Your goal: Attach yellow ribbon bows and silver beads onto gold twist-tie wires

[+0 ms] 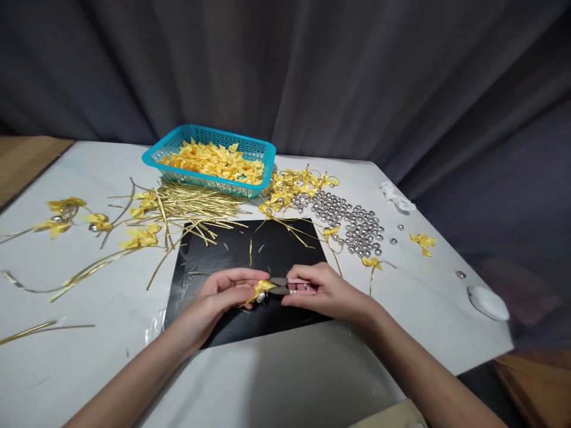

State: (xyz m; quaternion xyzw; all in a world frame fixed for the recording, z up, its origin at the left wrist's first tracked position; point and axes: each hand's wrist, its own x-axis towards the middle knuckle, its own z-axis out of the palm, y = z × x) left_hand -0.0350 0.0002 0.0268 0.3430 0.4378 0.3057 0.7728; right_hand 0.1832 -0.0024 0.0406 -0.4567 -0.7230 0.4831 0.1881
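Note:
My left hand (229, 289) pinches a yellow ribbon bow (264, 286) between thumb and fingers. A small shiny silver piece (260, 296), like a bell, hangs at its lower side. In my right hand (321, 289) is a pair of small snips (280, 286) with pink handles and dark blades. The blade tips touch or nearly touch the bow's right end; the exact contact is too small to tell. Both hands are over a black mat (223, 255). Loose gold ties (191, 205) lie in a heap behind it.
A turquoise basket (149, 157) full of yellow bows stands at the back. Right of it lie tied bows (289, 184) and many silver pieces (348, 220). More bows with gold ties (140, 236) are at left. A crumpled tissue (397, 197) and a white rounded object (488, 302) sit at right.

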